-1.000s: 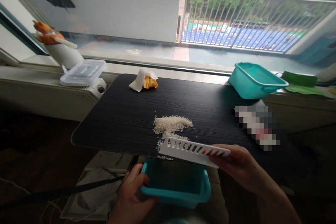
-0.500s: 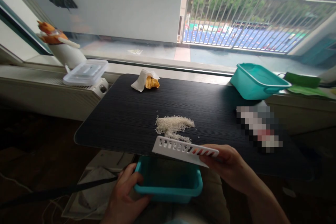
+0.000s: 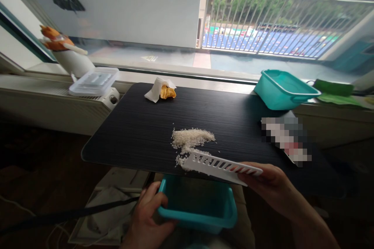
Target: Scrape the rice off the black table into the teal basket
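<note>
My left hand (image 3: 152, 212) is wrapped round the left end of a teal plastic bin (image 3: 198, 218), just below the table's front edge. Its inside is dark, so the contents are hard to make out. In my right hand (image 3: 264, 183) is a white slotted plastic strip (image 3: 216, 169), gripped at its right end. The strip's left end is at the table's front edge, against loose white rice (image 3: 191, 139). Most of the grains form a pile behind it, and some lie around its left tip.
On the dark table (image 3: 122, 136) an orange-yellow item in white tissue (image 3: 160, 90) lies at the back. A second teal bin (image 3: 284, 89) stands back right, near a blurred-out flat object (image 3: 288, 140). A clear plastic box (image 3: 95, 81) rests on the radiator (image 3: 55, 97).
The white strip and my right hand have moved right, uncovering grains near the table's front edge. My left hand and the bin have also shifted right a little.
</note>
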`<state>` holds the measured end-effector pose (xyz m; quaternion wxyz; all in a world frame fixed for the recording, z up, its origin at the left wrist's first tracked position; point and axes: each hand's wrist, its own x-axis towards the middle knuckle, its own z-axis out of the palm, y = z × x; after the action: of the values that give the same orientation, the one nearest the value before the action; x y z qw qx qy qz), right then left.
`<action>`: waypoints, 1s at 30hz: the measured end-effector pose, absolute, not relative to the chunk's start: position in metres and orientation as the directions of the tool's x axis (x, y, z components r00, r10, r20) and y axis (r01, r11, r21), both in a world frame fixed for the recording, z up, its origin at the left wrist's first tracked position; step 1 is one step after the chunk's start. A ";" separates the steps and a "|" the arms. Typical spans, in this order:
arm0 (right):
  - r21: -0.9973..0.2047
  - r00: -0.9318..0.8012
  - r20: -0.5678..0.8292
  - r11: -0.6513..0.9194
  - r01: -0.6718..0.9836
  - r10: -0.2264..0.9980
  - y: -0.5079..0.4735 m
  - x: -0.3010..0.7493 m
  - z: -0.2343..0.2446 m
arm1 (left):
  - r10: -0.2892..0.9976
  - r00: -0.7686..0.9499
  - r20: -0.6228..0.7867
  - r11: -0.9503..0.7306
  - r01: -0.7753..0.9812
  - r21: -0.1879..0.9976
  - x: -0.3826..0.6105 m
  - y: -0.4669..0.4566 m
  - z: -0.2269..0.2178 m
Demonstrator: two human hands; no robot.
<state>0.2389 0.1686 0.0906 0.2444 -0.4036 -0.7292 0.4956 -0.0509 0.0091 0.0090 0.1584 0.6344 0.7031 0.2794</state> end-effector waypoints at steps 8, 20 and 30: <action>-0.941 -0.563 -0.069 0.134 0.311 0.824 0.170 0.242 0.091 | 0.986 -0.122 0.112 0.038 0.823 0.567 -0.047 0.011 0.009; -0.919 -0.581 -0.062 0.182 0.351 0.811 0.166 0.240 0.095 | 0.991 -0.114 0.069 0.050 0.800 0.598 -0.047 0.016 0.012; -0.901 -0.592 -0.052 0.217 0.375 0.805 0.167 0.241 0.095 | 0.990 -0.126 0.064 0.064 0.805 0.590 -0.050 0.014 0.012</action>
<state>0.2415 0.1665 0.0946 0.2210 -0.3942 -0.7481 0.4859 -0.0496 0.0135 0.0123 0.1828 0.6354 0.7062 0.2534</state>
